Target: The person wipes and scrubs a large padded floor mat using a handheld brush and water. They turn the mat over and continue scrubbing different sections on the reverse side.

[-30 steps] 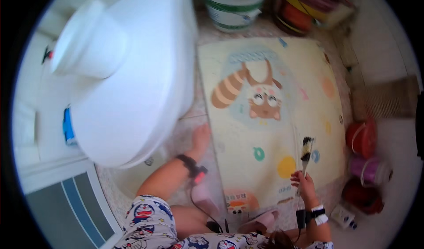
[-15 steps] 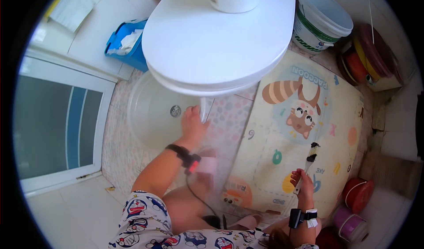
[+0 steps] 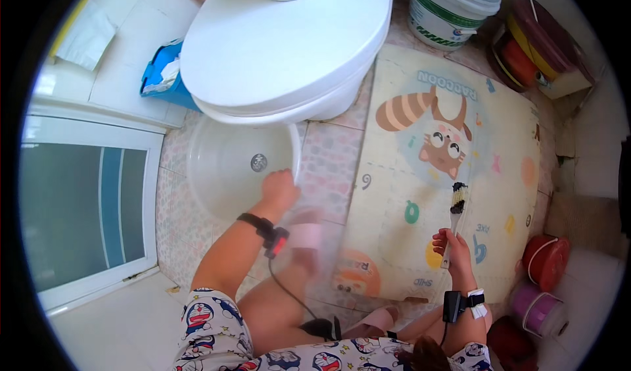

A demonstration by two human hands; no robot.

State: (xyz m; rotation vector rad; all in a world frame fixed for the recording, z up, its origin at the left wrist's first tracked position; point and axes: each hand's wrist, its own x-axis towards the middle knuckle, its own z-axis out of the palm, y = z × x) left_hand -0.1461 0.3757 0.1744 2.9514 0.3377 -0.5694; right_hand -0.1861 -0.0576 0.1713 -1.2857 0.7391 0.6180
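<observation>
My left hand (image 3: 279,190) is closed at the near right rim of a round white basin (image 3: 297,152), its fingers curled over the edge. The basin stands on the tiled floor, its far part hidden under the white toilet lid (image 3: 282,49). A dark round mark (image 3: 258,163) shows on its bottom. Over the mat, my right hand (image 3: 453,247) is wrapped around the pale handle of a brush (image 3: 458,200). The brush points away from me, and its bristles are pale with black parts. Both my wrists wear straps with small devices.
A cream play mat (image 3: 388,239) with animal pictures covers the floor at right. A white bucket (image 3: 447,16), a stack of basins (image 3: 545,35), a red bucket (image 3: 547,264) and a purple tub (image 3: 539,310) line its edges. A blue bin (image 3: 158,75) stands left of the toilet; a glazed door (image 3: 85,200) lies further left.
The view has shifted, so the toilet and mat sit higher in the picture. More of the basin shows in front of the toilet lid. Both hands keep their holds.
</observation>
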